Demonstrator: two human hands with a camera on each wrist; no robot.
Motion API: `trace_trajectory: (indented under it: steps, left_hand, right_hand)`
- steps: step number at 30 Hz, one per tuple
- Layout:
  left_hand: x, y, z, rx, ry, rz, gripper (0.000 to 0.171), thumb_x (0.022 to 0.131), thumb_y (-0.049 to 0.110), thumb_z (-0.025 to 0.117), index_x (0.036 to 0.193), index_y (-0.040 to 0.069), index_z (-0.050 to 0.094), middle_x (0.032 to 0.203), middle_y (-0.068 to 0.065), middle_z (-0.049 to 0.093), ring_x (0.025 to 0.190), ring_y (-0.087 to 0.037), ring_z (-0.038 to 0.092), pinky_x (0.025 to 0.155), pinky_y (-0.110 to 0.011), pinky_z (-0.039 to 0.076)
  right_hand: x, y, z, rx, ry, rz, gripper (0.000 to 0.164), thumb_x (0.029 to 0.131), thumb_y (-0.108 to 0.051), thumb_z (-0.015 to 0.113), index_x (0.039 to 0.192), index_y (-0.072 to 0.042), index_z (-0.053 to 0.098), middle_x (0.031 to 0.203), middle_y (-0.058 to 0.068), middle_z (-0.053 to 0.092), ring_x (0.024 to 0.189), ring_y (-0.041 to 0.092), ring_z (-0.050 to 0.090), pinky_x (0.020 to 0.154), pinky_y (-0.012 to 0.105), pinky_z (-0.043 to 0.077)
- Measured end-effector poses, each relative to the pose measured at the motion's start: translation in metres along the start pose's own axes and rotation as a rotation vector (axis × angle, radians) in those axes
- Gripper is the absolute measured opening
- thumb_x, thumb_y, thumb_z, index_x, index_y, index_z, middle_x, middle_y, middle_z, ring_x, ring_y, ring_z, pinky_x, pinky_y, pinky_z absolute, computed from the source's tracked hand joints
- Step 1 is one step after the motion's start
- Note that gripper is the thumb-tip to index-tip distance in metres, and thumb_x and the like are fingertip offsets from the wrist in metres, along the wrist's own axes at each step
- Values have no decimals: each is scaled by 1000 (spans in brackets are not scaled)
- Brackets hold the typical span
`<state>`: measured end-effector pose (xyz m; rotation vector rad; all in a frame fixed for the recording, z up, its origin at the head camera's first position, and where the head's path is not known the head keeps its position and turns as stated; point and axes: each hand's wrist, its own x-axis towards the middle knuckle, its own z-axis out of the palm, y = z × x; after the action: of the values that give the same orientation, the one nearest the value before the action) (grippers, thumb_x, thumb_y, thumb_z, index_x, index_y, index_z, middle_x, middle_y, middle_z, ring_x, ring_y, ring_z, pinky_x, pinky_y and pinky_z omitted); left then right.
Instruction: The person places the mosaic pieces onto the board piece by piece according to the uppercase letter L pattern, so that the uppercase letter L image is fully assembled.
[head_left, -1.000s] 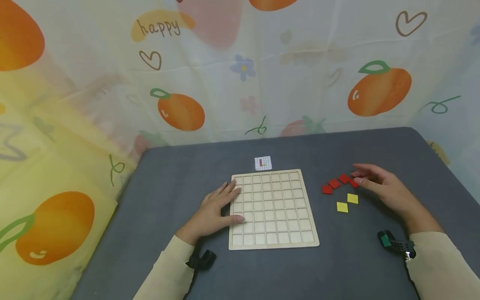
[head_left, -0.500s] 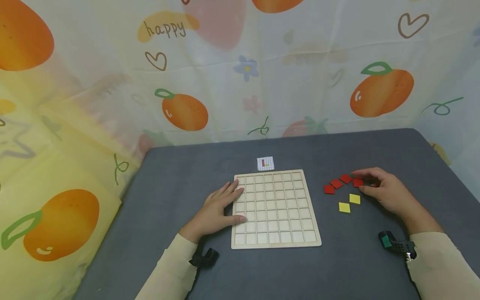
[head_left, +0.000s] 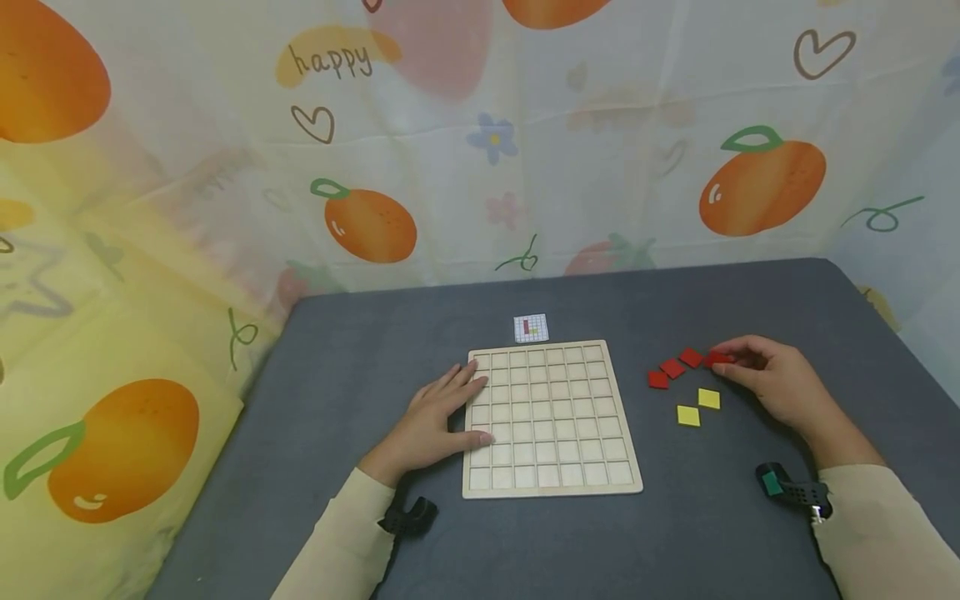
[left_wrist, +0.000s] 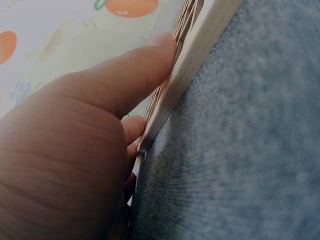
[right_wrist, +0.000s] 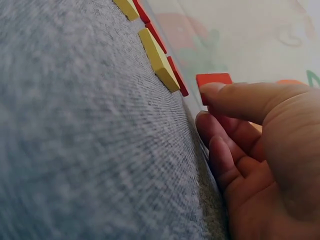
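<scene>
My left hand (head_left: pixel 429 425) rests on the left edge of a pale wooden grid board (head_left: pixel 555 421), fingers spread and thumb on its cells; the left wrist view shows the thumb (left_wrist: pixel 135 75) lying over the board's rim (left_wrist: pixel 187 65). At the right, my right hand (head_left: pixel 772 379) pinches a red square tile (head_left: pixel 718 357) between thumb and fingers. In the right wrist view this red tile (right_wrist: pixel 215 79) is raised off the cloth. Beside that hand lie several other red tiles (head_left: pixel 672 367) in a slanting row, with two yellow tiles (head_left: pixel 688 416) nearer me.
A small printed grid card (head_left: pixel 531 328) lies just behind the board. The grey cloth-covered table (head_left: pixel 360 333) ends at a patterned curtain (head_left: pixel 450 200) at the back and left. Each wrist wears a black strap (head_left: pixel 408 517).
My right thumb and fingers have closed on the rightmost red tile and lifted it slightly. The left hand stays on the board. The head view has shifted a little.
</scene>
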<state>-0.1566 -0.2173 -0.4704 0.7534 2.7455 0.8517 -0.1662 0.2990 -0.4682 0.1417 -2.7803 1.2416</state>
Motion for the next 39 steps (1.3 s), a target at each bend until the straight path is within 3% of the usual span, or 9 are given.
trace_trajectory:
  steps: [9,22,32,39]
  left_hand:
    - [0,2,0,3,2,-6,95,96,63,78,171,21,40,180,5,16,166,-23,7,126,-65,9]
    - [-1,0,0,33,-3,-2,87,102,58,73,172,20,38,180,4,16,166,-21,8,128,-61,0]
    - [0,3,0,49,-14,8,86,104,58,70,173,20,35,181,4,14,166,-22,7,128,-61,-1]
    - [-1,1,1,57,-13,-10,86,104,61,68,173,21,34,180,5,13,165,-19,5,128,-62,-1]
  right_hand:
    - [0,-15,8,48,1,-42,29,107,-19,75,129,-1,74,114,17,73,87,12,61,69,22,49]
    - [-2,-66,40,167,-130,-102,24,108,-17,73,128,-3,73,111,10,74,91,27,69,71,29,56]
    - [0,-104,67,244,-172,-183,19,103,-10,78,122,-6,77,109,3,75,92,26,70,77,27,57]
    - [14,-125,87,257,-242,-207,19,103,-7,78,121,-8,79,108,1,74,93,22,68,79,32,57]
